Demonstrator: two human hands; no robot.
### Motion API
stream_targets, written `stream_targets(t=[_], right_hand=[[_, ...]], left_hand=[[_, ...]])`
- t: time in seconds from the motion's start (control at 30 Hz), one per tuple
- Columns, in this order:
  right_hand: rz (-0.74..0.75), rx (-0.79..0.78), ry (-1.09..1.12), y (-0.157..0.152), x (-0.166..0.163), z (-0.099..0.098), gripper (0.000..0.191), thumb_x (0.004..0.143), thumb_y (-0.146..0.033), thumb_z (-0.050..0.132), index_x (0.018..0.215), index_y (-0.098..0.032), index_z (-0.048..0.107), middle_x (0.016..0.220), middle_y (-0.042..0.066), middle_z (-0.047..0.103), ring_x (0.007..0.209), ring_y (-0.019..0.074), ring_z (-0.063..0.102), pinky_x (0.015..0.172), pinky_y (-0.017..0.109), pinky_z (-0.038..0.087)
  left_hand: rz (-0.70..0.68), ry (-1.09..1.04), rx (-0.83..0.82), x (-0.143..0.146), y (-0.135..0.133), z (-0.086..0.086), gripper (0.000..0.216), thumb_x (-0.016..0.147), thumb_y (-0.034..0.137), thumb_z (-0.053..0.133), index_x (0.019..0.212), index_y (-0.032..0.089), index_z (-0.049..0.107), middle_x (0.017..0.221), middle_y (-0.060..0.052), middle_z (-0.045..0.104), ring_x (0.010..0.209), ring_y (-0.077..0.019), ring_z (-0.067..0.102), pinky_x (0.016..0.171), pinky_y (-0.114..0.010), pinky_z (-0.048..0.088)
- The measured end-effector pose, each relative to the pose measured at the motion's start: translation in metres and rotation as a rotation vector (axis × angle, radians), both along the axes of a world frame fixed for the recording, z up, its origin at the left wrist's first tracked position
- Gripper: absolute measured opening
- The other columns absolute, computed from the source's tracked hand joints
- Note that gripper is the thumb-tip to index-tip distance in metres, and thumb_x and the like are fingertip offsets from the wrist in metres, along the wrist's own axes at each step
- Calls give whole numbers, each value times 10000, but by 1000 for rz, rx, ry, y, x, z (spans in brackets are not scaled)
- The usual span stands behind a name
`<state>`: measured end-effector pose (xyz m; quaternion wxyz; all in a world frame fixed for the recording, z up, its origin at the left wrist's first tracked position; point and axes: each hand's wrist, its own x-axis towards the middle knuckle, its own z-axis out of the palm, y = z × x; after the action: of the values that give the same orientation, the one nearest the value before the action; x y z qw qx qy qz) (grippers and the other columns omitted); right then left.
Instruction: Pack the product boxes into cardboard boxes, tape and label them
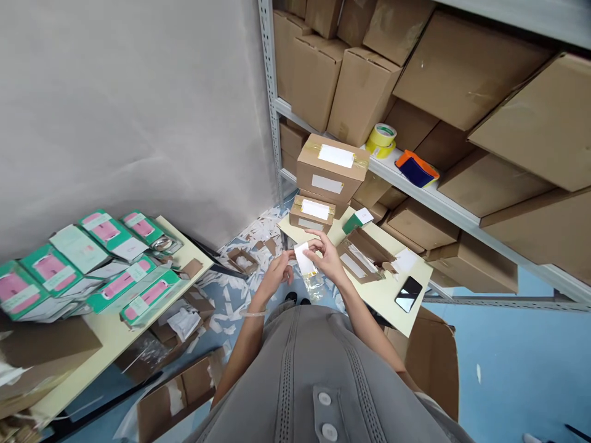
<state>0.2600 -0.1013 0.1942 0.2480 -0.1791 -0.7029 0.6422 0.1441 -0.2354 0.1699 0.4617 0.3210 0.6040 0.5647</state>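
Note:
My left hand (278,271) and my right hand (327,254) meet in front of my chest, both closed on a small white label with a clear plastic bag (308,266) hanging under it. The right fingers pinch the label's upper edge, the left fingers grip its lower left side. Just beyond my hands lies a pale yellow table (383,295) with an open brown mailer box (362,253), a small sealed carton (314,213) and a bigger sealed carton (332,167) stacked behind it.
A black phone (409,293) lies on the table's right part. Green-and-pink boxes (92,258) pile up on a second table at left. Metal shelving (415,184) holds cartons, yellow tape rolls (382,139) and an orange-blue item (416,168). Paper scraps (231,289) litter the blue floor.

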Motion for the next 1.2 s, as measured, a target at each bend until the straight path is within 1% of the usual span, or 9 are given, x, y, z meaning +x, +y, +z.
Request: stream_targets(t=[0.2, 0.37, 0.5, 0.57, 0.67, 0.73, 0.9, 1.07, 1.2], right_hand=[[-69, 46, 26, 2, -5, -5, 494, 846, -372, 636, 1307, -269, 493, 912, 8, 613, 814, 142, 578, 748, 267, 476], [-84, -108, 21, 9, -7, -7, 475, 808, -486, 651, 1210, -262, 537, 875, 3, 629, 740, 135, 595, 658, 260, 509], [-34, -204, -160, 13, -8, 1, 500, 755, -601, 647, 1080, -225, 603, 743, 13, 654, 673, 181, 649, 532, 262, 494], [-108, -137, -281, 13, -8, 7, 496, 764, -639, 610, 998, -203, 644, 679, 25, 654, 644, 203, 659, 512, 267, 476], [-442, 143, -443, 15, -3, 12, 482, 817, -643, 540, 858, -187, 690, 589, 39, 627, 667, 220, 659, 594, 284, 479], [-551, 308, -478, 17, 0, 11, 454, 848, -607, 522, 828, -190, 702, 633, 53, 650, 727, 221, 661, 672, 289, 481], [-129, 320, -327, 20, -6, -2, 327, 858, -497, 555, 959, -216, 688, 878, 47, 719, 783, 200, 657, 739, 295, 486], [-141, 250, -357, 16, -14, -22, 352, 900, -466, 471, 807, -188, 667, 587, 10, 618, 601, 175, 589, 685, 285, 465], [-24, 362, -427, 7, -20, -34, 326, 885, -481, 505, 977, -208, 656, 885, 51, 692, 773, 189, 616, 742, 288, 452]], left_hand=[[156, 132, 49, 8, 14, 1, 444, 773, 486, 681, 1067, 159, 622, 910, -63, 675, 654, -118, 562, 593, -231, 444], [257, 133, 41, 0, 22, -11, 292, 749, 403, 676, 902, 158, 628, 834, -52, 668, 723, -151, 611, 674, -264, 481], [330, 363, 13, -11, 20, -14, 153, 767, 321, 619, 824, 180, 622, 814, -36, 664, 776, -169, 609, 750, -289, 476], [341, 455, -16, -18, 17, -14, 119, 780, 295, 593, 824, 191, 628, 831, -35, 673, 802, -182, 608, 775, -302, 470], [472, 559, -112, -29, 10, -16, 111, 802, 280, 561, 843, 207, 634, 849, -34, 673, 827, -202, 608, 787, -314, 460], [511, 605, -144, -32, 7, -17, 103, 804, 269, 556, 840, 211, 632, 854, -37, 670, 844, -211, 606, 791, -315, 454], [250, 589, -24, -18, 11, -19, 88, 806, 250, 557, 845, 211, 626, 860, -38, 678, 864, -209, 605, 796, -310, 444], [213, 509, -77, -10, -1, -34, 178, 847, 361, 546, 813, 200, 613, 763, -10, 649, 718, -161, 589, 687, -267, 428], [231, 444, -120, -9, -16, -49, 196, 843, 368, 548, 779, 194, 612, 719, 3, 635, 682, -148, 575, 667, -258, 424]])
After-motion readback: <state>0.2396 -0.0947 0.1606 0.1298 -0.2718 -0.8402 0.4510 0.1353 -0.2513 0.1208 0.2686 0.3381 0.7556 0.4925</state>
